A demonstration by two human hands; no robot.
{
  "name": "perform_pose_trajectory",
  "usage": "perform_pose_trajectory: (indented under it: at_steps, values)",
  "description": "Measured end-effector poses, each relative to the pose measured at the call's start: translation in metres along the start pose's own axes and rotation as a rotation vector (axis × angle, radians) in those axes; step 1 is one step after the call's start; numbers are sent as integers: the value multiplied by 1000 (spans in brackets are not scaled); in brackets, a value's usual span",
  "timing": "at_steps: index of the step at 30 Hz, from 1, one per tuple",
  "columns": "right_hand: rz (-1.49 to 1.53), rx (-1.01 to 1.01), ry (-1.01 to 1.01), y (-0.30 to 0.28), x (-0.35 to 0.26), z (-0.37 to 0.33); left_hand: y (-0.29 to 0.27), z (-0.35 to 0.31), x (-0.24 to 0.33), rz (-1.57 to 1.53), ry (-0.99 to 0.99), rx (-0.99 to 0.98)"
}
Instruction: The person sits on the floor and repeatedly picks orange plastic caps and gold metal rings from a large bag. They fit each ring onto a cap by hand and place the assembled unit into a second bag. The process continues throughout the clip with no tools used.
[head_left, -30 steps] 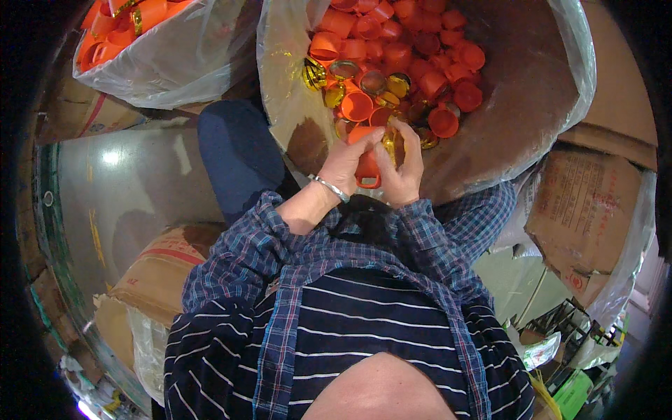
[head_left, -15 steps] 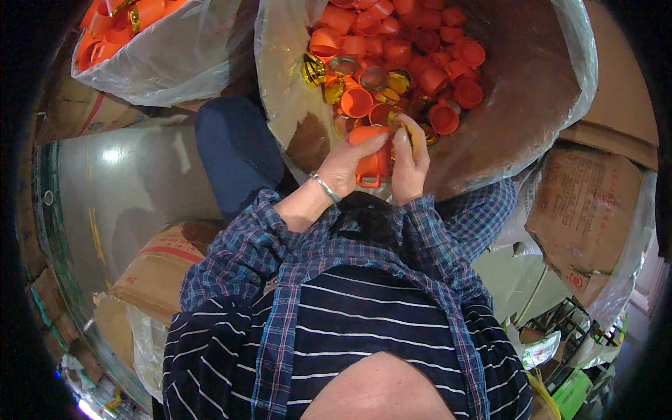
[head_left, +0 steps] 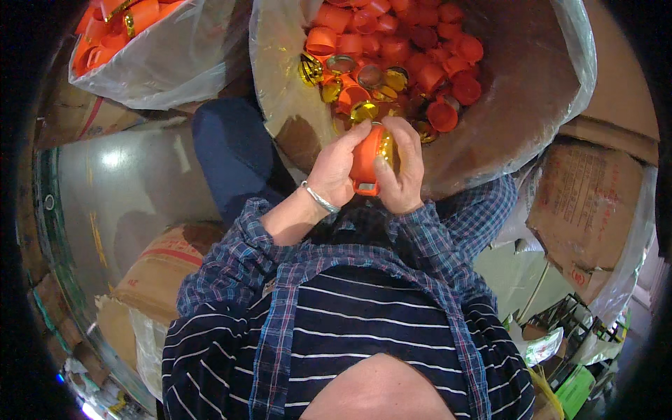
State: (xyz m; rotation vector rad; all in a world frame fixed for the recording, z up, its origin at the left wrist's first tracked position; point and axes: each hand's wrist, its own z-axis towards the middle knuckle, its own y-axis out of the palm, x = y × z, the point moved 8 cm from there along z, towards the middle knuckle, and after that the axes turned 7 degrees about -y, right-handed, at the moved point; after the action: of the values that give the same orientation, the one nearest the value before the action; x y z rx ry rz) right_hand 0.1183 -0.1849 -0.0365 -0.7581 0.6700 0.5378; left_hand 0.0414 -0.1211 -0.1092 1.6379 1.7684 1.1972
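A small orange plastic cup (head_left: 364, 155) lies sideways between my two hands, its little handle toward me. My left hand (head_left: 332, 168) is closed around the cup's left side, thumb near its far end. A shiny gold lid (head_left: 384, 145) sits against the cup's right side, and my right hand (head_left: 404, 165) is closed over it, fingers beyond and thumb on the near side. My right fingers hide part of the lid, so how far it is seated cannot be seen. Just past my hands, loose gold lids (head_left: 365, 110) lie among orange cups (head_left: 441, 116).
A large carton lined with clear plastic (head_left: 518, 133) holds the heap of cups and lids. At the far left stands another plastic-lined container (head_left: 157, 77) of orange pieces with gold on them. Cardboard boxes (head_left: 584, 210) stand right, and another box (head_left: 150, 280) is at left.
My right hand has brought the gold lid against the orange cup and closed around it. The cup has turned slightly, and both hands have shifted a little toward me.
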Motion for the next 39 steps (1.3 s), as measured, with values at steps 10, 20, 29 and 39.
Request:
perform_pose_trajectory:
  at_steps: [10, 20, 29, 39]
  values:
    - [1155, 328, 971, 41, 67, -37, 46, -31, 9, 1244, 768, -3]
    - [141, 149, 414, 15, 47, -19, -4, 5, 18, 355, 226, 134]
    - [690, 158, 921, 13, 59, -10, 11, -8, 27, 530, 204, -44]
    - [414, 46, 508, -15, 3, 18, 70, -64, 46, 1385, 553, 107]
